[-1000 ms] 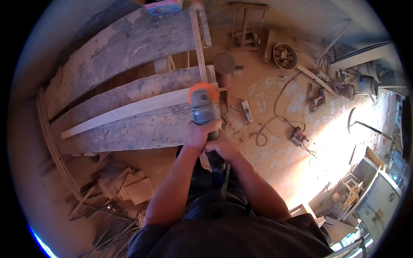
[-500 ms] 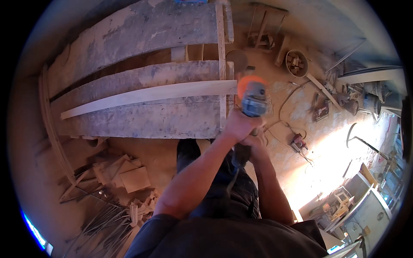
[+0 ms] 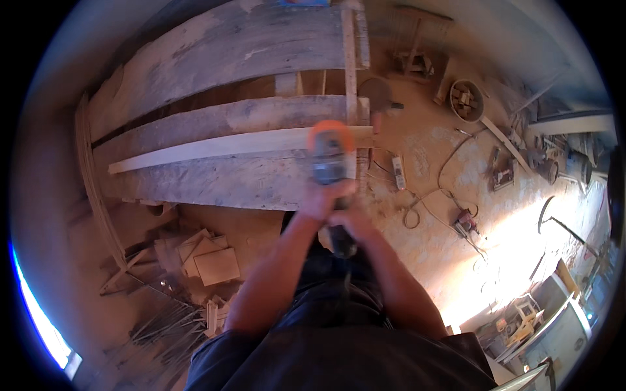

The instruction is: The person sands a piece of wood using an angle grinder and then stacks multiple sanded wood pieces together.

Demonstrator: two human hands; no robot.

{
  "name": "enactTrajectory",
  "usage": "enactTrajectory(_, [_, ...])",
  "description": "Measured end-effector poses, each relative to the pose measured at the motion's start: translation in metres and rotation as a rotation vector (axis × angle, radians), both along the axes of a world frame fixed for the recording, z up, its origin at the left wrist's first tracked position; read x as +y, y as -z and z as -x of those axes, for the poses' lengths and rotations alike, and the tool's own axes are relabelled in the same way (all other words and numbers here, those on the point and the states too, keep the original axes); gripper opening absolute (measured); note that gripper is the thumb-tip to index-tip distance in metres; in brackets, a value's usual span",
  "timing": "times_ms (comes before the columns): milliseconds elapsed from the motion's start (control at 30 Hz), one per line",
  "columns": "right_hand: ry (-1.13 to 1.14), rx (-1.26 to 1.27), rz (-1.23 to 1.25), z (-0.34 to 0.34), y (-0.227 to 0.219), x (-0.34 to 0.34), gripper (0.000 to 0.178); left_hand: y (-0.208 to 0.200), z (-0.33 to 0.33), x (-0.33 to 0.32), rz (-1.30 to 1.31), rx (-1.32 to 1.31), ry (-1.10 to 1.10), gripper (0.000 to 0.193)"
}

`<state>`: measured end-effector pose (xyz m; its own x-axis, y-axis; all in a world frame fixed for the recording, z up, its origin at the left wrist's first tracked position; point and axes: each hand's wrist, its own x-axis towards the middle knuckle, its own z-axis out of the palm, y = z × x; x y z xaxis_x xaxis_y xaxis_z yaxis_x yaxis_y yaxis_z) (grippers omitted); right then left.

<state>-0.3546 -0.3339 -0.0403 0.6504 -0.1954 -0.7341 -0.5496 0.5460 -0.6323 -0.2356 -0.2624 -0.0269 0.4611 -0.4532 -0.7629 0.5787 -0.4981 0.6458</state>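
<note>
An angle grinder (image 3: 329,166) with an orange disc is over the right part of a long pale wooden strip (image 3: 215,148). Motion blurs the disc, and whether it touches the wood I cannot tell. My left hand (image 3: 319,201) wraps the grinder's body just behind its head. Closer to me, my right hand (image 3: 353,220) grips the rear part, where the cord leaves toward my body. Under the strip lies a worn plank bench (image 3: 248,186), and a narrow upright batten (image 3: 350,58) crosses its right end.
Right of the bench, cords run over the dusty floor to a power strip (image 3: 398,173) and a red power tool (image 3: 465,223). A bucket of wood offcuts (image 3: 466,101) stands farther back. At the lower left lie board scraps (image 3: 216,266) and thin rods (image 3: 171,326).
Both hands have moved left with the grinder, from beyond the strip's right end to over the strip. The whole view has shifted slightly, with the bench now farther right.
</note>
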Motion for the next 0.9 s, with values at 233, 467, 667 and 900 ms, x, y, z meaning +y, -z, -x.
enactTrajectory(233, [0.446,-0.099,-0.206,0.031,-0.038,-0.038,0.032,-0.022,0.030,-0.077,0.026,0.016,0.199,0.044])
enactTrajectory(467, [0.279,-0.062,-0.144,-0.028,-0.029,0.011,0.032,-0.019,-0.025,-0.010,0.084,0.054,-0.046,0.038])
enactTrajectory(667, [0.177,-0.010,-0.133,-0.102,-0.028,0.076,0.031,-0.011,-0.098,0.065,0.064,0.085,-0.085,0.034])
enactTrajectory(900, [-0.074,-0.056,-0.032,-0.200,-0.013,0.180,0.027,-0.006,-0.191,0.193,0.075,0.045,-0.163,0.042])
